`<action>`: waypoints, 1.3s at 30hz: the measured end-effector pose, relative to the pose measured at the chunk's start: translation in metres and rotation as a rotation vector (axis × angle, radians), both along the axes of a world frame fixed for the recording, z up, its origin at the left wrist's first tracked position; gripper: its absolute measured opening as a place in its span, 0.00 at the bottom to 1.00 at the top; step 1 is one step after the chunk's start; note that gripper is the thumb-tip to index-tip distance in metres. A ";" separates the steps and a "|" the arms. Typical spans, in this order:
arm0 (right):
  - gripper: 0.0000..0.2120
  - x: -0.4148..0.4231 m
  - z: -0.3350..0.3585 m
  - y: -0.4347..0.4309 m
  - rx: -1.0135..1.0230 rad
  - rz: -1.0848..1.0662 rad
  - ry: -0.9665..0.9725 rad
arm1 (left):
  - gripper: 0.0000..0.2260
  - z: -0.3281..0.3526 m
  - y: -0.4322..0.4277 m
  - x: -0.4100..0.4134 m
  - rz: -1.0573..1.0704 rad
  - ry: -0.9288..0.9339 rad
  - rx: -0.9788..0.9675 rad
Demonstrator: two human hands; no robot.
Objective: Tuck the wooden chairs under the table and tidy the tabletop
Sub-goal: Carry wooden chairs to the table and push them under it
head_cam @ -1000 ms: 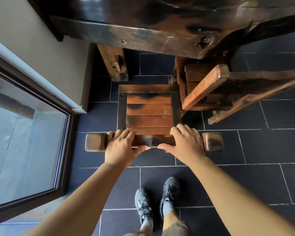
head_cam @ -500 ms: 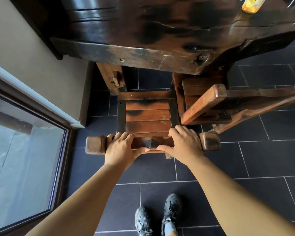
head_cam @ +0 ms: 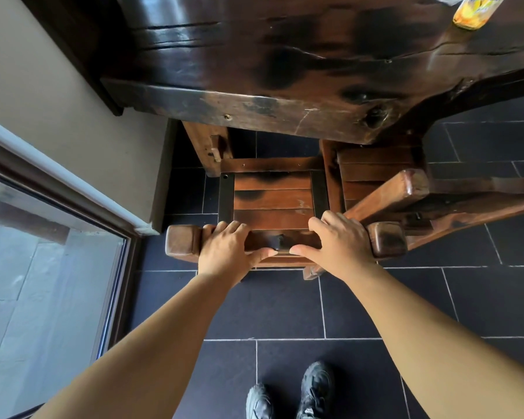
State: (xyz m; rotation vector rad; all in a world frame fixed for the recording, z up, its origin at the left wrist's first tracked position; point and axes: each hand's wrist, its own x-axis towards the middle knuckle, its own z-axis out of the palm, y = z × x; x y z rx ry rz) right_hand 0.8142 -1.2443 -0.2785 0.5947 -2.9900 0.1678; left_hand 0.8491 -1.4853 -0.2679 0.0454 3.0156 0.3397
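tabletop (head_cam: 285, 55): thick dark wood, glossy varnish catching the light, black scorch-like blotches, cracks along the grain, a rough knot at the edge
near chair (head_cam: 273, 201): red-brown wooden slats, smooth satin finish, burnt-looking dark patches; darker side strips, material unclear; rail ends rounded and polished
second chair (head_cam: 406, 186): same reddish wood, glossy on the rail end
floor (head_cam: 270, 297): dark matt stone-like tiles, faintly textured, pale grout
wall (head_cam: 58, 101): smooth matt beige paint
window pane (head_cam: 43, 282): glossy reflective glass in a brown frame
shoes (head_cam: 315, 385): black, matt, fabric-like
yellow pack (head_cam: 472, 13): shiny printed wrap
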 end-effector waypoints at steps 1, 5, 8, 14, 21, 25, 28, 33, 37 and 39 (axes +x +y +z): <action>0.30 -0.004 0.000 -0.001 -0.004 0.005 0.011 | 0.26 0.001 0.000 -0.004 0.006 -0.006 0.001; 0.30 -0.017 -0.002 -0.002 -0.019 0.020 0.046 | 0.25 0.004 -0.001 -0.017 0.015 -0.014 0.015; 0.30 -0.027 -0.004 -0.002 -0.015 0.020 0.044 | 0.25 0.005 -0.001 -0.025 0.015 -0.008 0.018; 0.33 -0.051 -0.002 -0.004 -0.011 0.025 0.023 | 0.25 0.005 -0.002 -0.049 0.022 -0.007 0.022; 0.36 -0.080 0.000 -0.007 0.017 0.020 0.012 | 0.26 -0.002 -0.006 -0.078 0.008 0.029 -0.029; 0.37 -0.095 0.001 -0.008 0.049 0.008 -0.029 | 0.26 -0.003 -0.007 -0.092 0.004 0.035 -0.021; 0.38 -0.103 0.001 -0.008 0.050 0.010 -0.034 | 0.26 -0.003 -0.006 -0.101 0.006 0.027 -0.032; 0.37 -0.109 -0.002 -0.008 0.045 0.016 -0.017 | 0.27 -0.003 -0.007 -0.106 -0.001 0.026 -0.028; 0.37 -0.109 -0.002 -0.009 0.049 0.018 -0.009 | 0.28 -0.006 -0.007 -0.107 -0.009 0.026 -0.056; 0.36 -0.109 -0.001 -0.008 0.061 0.020 -0.008 | 0.27 -0.008 -0.008 -0.107 -0.014 0.030 -0.068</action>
